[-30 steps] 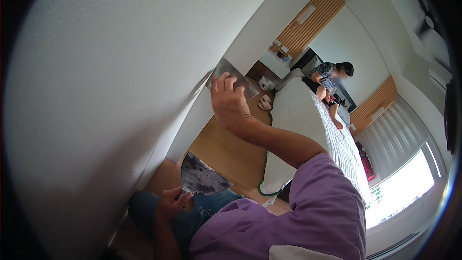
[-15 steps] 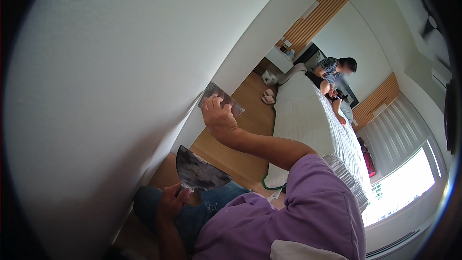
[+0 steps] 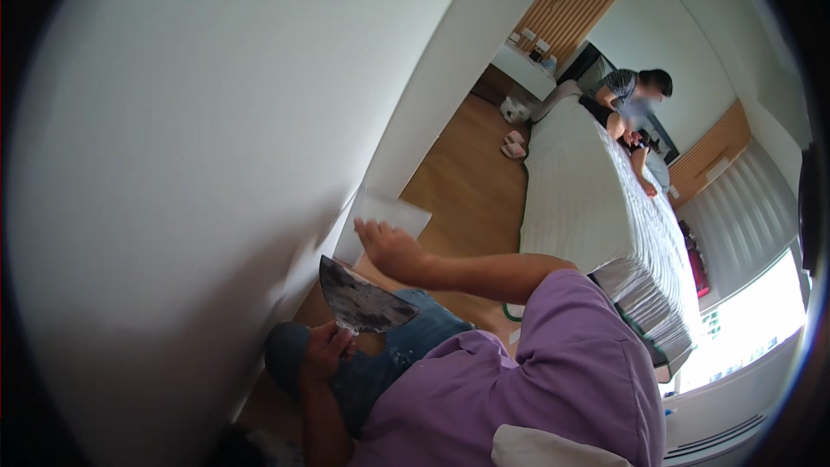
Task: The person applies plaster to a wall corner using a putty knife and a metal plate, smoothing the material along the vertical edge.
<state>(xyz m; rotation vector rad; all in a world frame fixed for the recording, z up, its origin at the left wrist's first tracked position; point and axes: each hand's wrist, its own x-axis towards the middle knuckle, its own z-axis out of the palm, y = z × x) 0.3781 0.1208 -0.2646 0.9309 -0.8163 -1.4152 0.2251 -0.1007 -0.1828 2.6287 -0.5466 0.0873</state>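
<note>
My left hand [image 3: 325, 353] is closed round the handle of a wide fan-shaped putty knife [image 3: 363, 297], whose dark blade carries pale smears of filler. Just above and beyond it, my right hand [image 3: 389, 251] grips a flat, shiny rectangular scraper blade [image 3: 398, 213] by its lower edge. One side of that blade lies at the outer corner of the white wall [image 3: 216, 147]; whether it touches cannot be told for certain. The putty knife is apart from the wall, held over my jeans [image 3: 380, 389].
A bed with a white mattress [image 3: 571, 199] stands to the right, and another person [image 3: 618, 91] sits on its far side. Slippers [image 3: 513, 145] and a white bag [image 3: 514, 110] lie on the wooden floor [image 3: 467, 173]. A bright window [image 3: 743, 337] is at the right.
My right hand and its scraper blade have moved down along the wall corner, nearer the putty knife. The view has shifted a little; my left hand keeps its hold.
</note>
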